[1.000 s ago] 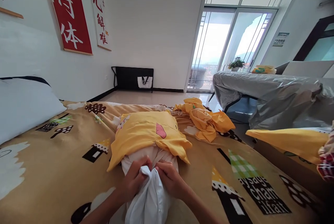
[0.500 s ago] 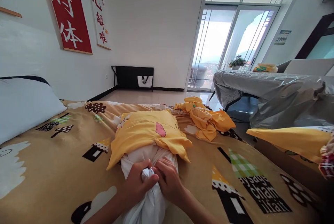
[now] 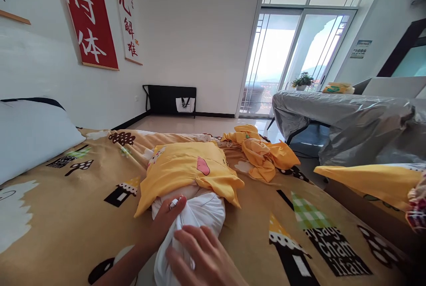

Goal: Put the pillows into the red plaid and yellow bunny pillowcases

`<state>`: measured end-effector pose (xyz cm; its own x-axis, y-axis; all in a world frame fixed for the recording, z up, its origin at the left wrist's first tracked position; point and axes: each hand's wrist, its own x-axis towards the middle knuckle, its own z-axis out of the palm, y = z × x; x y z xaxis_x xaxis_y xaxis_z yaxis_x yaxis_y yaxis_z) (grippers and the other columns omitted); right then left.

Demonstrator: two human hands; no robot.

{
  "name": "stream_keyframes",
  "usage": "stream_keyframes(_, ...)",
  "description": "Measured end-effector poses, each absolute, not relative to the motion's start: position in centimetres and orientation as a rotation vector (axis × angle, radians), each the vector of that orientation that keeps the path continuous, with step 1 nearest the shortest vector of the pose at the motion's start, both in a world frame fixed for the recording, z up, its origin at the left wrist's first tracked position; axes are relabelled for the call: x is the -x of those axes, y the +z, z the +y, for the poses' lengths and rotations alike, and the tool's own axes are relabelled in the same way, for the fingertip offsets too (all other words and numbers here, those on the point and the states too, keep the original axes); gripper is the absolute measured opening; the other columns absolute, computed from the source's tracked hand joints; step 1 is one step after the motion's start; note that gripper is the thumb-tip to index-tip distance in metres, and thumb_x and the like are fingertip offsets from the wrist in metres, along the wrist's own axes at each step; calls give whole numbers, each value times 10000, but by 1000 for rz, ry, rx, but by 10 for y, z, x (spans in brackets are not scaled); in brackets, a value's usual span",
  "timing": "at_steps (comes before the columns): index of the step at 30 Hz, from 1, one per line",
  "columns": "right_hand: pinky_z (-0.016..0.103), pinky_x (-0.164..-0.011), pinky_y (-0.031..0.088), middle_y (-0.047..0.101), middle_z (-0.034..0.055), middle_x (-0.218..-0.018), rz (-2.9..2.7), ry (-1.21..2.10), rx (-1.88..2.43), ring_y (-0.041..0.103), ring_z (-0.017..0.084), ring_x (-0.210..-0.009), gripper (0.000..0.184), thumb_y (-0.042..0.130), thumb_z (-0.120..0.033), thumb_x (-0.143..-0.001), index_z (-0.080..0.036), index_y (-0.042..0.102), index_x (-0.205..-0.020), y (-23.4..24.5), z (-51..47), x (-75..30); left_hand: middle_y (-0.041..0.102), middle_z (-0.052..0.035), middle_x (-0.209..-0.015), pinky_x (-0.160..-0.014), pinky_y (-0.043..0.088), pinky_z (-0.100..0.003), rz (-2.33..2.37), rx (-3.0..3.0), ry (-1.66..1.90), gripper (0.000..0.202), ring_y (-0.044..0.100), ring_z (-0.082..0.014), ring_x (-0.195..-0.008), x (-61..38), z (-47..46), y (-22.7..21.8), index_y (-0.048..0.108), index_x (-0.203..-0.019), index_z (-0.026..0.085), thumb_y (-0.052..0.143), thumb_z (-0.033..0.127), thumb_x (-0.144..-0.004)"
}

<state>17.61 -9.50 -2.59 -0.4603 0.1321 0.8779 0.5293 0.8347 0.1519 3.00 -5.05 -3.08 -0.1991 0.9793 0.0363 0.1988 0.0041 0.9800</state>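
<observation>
A yellow pillowcase (image 3: 179, 161) with a pink patch lies on the bed, its near edge around the far end of a white pillow (image 3: 206, 210). The pillow's near part sticks out towards me, its soft cover bunched and twisted. My left hand (image 3: 168, 217) pinches a fold of the white pillow just in front of the case's opening. Closer to me, my right hand (image 3: 203, 257) is over the pillow's near part, fingers apart and slightly blurred. Whether its fingertips touch the cloth, I cannot tell.
Crumpled yellow cloth (image 3: 261, 152) lies on the patterned bedsheet (image 3: 253, 232) at the far right. Another white pillow (image 3: 29, 135) is at the left. Yellow fabric (image 3: 369, 177) pokes in at the right edge. Behind it stands a plastic-covered table (image 3: 349, 113).
My right hand has let go of the gathered white cloth and moved down towards me, fingers spreading. My left hand has shifted slightly forward and left, still gripping the pillow.
</observation>
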Motion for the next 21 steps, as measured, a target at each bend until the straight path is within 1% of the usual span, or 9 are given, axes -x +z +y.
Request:
stream_keyframes(2,358,-751,529,714,26,-947,-1863,-578,670,669,230,-906,175,556,-266,-885,-289,612,-1050,-52,-111,-158,718,-60,-930,-884,509,-390,1478,-1186,1288,404,630,-282,-1004,-35,-48,-21,684,-873,219,639,582,-703)
stream_keyframes(5,471,-788,550,696,95,-1114,-1768,-648,967,646,340,-1050,309,632,-251,-824,-281,608,-1130,-77,-120,-141,715,-60,-911,-923,483,-392,1394,-1204,1377,409,606,-296,-1045,-48,-43,-4,676,-814,220,662,601,-667)
stream_keyframes(7,548,-820,530,637,129,-1238,-1740,-697,1055,567,408,-1160,350,623,-213,-803,-259,605,-1150,-73,-115,-144,709,-62,-939,-946,461,-374,1339,-1254,1441,430,599,-282,-1052,-57,-37,10,666,-837,201,651,602,-683)
stream_keyframes(9,573,-842,514,563,158,-1333,-1760,-708,1088,488,434,-1238,380,577,-199,-814,-224,586,-1193,-54,-106,-158,697,-65,-963,-948,444,-362,1283,-1304,1466,451,602,-264,-1024,-67,-30,22,650,-875,179,626,599,-713)
stream_keyframes(12,468,-844,544,512,221,-1366,-1866,-689,1059,501,375,-1246,416,485,-142,-834,-133,543,-1246,-24,-90,-188,673,-54,-880,-873,456,-343,1258,-1364,1477,452,605,-238,-916,-77,-17,31,611,-826,167,574,611,-756)
stream_keyframes(14,381,-800,568,588,224,-1264,-1937,-651,983,595,310,-1140,392,430,-82,-813,-103,564,-1181,-14,-82,-203,627,-24,-765,-804,459,-315,1274,-1507,1469,443,584,-207,-817,-78,-10,27,559,-730,180,529,617,-791)
stream_keyframes(16,324,-728,577,671,177,-1080,-2002,-532,925,666,255,-963,342,401,-38,-773,-119,599,-1040,-13,-78,-212,600,-13,-747,-787,449,-294,1251,-1724,1416,425,559,-184,-783,-75,-8,18,533,-704,188,481,588,-839)
stream_keyframes(18,286,-671,571,683,118,-945,-2093,-365,900,673,215,-826,292,415,-19,-732,-153,594,-920,-15,-76,-214,618,-19,-812,-808,438,-282,1216,-1881,1315,380,557,-176,-814,-68,-10,8,559,-762,189,437,525,-890)
stream_keyframes(21,248,-639,554,666,71,-911,-2232,-231,889,656,191,-784,271,474,-17,-699,-181,573,-891,-16,-76,-214,629,-18,-812,-787,424,-283,1276,-1978,1142,361,550,-174,-800,-57,-16,-2,566,-792,191,387,474,-926)
